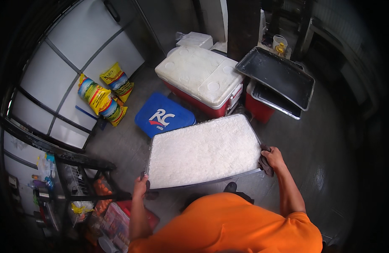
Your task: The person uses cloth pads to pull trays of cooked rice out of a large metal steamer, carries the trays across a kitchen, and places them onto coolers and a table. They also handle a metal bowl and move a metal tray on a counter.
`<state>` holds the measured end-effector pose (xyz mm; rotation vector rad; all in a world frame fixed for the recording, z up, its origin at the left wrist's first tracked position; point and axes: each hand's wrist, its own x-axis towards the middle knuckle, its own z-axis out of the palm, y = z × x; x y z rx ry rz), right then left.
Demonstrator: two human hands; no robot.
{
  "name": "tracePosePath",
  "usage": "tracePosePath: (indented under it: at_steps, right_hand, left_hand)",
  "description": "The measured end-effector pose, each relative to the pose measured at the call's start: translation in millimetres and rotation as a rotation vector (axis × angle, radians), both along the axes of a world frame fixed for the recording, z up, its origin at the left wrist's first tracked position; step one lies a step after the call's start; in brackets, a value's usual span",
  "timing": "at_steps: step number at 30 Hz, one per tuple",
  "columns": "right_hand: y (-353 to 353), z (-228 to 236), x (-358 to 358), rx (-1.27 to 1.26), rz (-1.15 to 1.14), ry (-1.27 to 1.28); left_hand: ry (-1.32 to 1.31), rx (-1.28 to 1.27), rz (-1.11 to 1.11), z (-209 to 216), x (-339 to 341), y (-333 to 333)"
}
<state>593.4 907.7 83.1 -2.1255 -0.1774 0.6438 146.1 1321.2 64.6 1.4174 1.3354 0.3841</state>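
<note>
A wide, shallow metal tray (pixel 241 173) spans the space in front of me, filled almost to its rim with white grains that look like rice (pixel 203 152). My left hand (pixel 140 185) is closed on its near left corner, with something dark, apparently cloth, at the fingers. At the right end, my right hand (pixel 273 158) grips the edge through a dark, crumpled cloth (pixel 267 164). The tray is held above the floor, slightly slanted in view. Its underside is hidden.
Beyond the tray stand a red cooler with a white lid (pixel 198 74) and a blue box (pixel 163 114). Dark baking trays (pixel 279 76) rest on a red container (pixel 258 107). Yellow bags (pixel 95 95) lean by white panels. A cluttered rack (pixel 76 181) is at left.
</note>
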Motion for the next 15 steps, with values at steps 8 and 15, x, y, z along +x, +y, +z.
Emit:
tracePosePath:
  at_steps: [8,15]
  right_hand:
    - [140.9,-9.5,128.7,-0.005,0.031,-0.063]
    - [248.6,-70.2,175.3,-0.135,-0.059,-0.097]
  left_hand:
    - [-0.059,-0.025,0.012,0.7,123.1,135.1]
    - [0.194,0.214,-0.21,-57.0,252.7,297.8]
